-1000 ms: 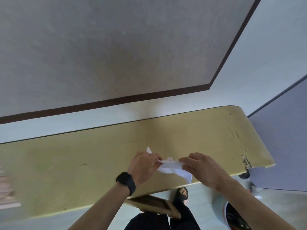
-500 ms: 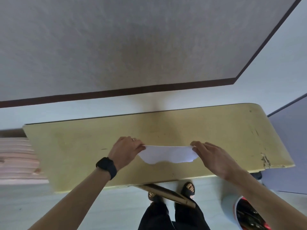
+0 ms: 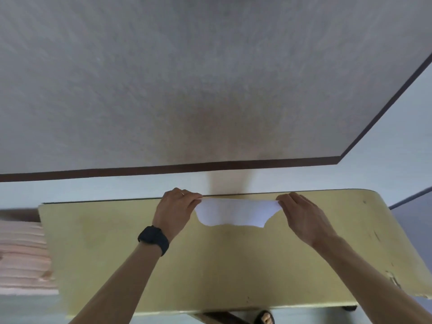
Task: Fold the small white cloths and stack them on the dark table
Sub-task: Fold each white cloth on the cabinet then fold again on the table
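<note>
you hold the white cloth (image 3: 233, 212) stretched between both hands in the middle of the frame, over the far edge of the yellowish tabletop (image 3: 117, 253). its long axis runs left to right across the picture. the top edge is pulled taut and straight, and the lower edge hangs toward you in a soft, wavy curve. the fabric looks thin, smooth and limp. your left hand (image 3: 175, 208) pinches the left top corner with its fingers curled over it; there is a ring (image 3: 182, 194) on one finger and a black watch (image 3: 153, 239) on the wrist. your right hand (image 3: 301, 216) pinches the right top corner between thumb and fingertips, the other fingers loosely bent. whether the cloth's lower edge touches the tabletop is hard to tell. the tabletop is matte, with a rounded, chipped right end. a ribbed pink stack (image 3: 21, 258) sits at the left edge of the frame.
</note>
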`<control>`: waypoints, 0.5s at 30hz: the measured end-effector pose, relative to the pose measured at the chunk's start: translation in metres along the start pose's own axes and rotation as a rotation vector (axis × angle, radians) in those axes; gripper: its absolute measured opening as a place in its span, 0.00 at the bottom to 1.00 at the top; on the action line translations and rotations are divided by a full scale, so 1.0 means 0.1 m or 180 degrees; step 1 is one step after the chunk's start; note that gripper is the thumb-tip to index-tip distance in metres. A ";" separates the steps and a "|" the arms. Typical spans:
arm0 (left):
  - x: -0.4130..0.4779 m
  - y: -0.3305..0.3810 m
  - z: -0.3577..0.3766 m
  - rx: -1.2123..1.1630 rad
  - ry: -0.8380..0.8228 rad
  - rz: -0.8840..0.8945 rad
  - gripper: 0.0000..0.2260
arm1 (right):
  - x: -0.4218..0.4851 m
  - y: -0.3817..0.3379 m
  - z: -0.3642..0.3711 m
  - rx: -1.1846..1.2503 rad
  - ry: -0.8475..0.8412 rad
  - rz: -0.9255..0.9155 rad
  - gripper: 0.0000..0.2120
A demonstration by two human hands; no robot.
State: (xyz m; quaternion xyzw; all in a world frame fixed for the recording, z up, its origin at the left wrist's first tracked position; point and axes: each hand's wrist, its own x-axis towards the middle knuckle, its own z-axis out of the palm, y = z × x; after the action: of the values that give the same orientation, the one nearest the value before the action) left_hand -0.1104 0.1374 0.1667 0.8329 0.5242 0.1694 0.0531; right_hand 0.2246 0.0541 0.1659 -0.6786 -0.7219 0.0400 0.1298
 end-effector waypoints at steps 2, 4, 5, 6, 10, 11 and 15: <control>0.00 -0.03 0.01 0.0120 0.0119 0.0113 0.16 | 0.03 -0.04 0.03 0.0116 0.0178 0.0031 0.08; -0.09 -0.05 0.10 0.0267 0.0187 0.0257 0.15 | -0.02 -0.05 0.11 0.0186 0.0224 0.0058 0.05; -0.15 -0.07 0.17 0.0310 0.0213 0.0310 0.15 | -0.07 -0.05 0.18 0.0194 0.0208 0.0073 0.04; -0.23 -0.09 0.24 0.0320 0.0243 0.0353 0.14 | -0.13 -0.05 0.26 0.0195 0.0183 0.0083 0.04; -0.71 -0.10 0.59 0.0177 0.0034 0.0339 0.14 | -0.54 -0.07 0.66 0.0286 -0.0094 0.0154 0.04; -0.86 -0.08 0.66 0.0154 -0.0127 0.0312 0.14 | -0.67 -0.08 0.76 0.0299 -0.0226 0.0202 0.05; -1.47 -0.04 0.98 -0.0048 -0.0859 0.0106 0.14 | -1.22 -0.12 1.12 0.0320 -0.1033 0.0496 0.06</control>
State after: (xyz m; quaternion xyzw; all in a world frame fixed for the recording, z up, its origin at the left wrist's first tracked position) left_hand -0.1384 0.0166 0.0408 0.8562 0.4972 0.0606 0.1266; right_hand 0.1919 -0.0543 0.0450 -0.7098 -0.6756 0.1949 0.0420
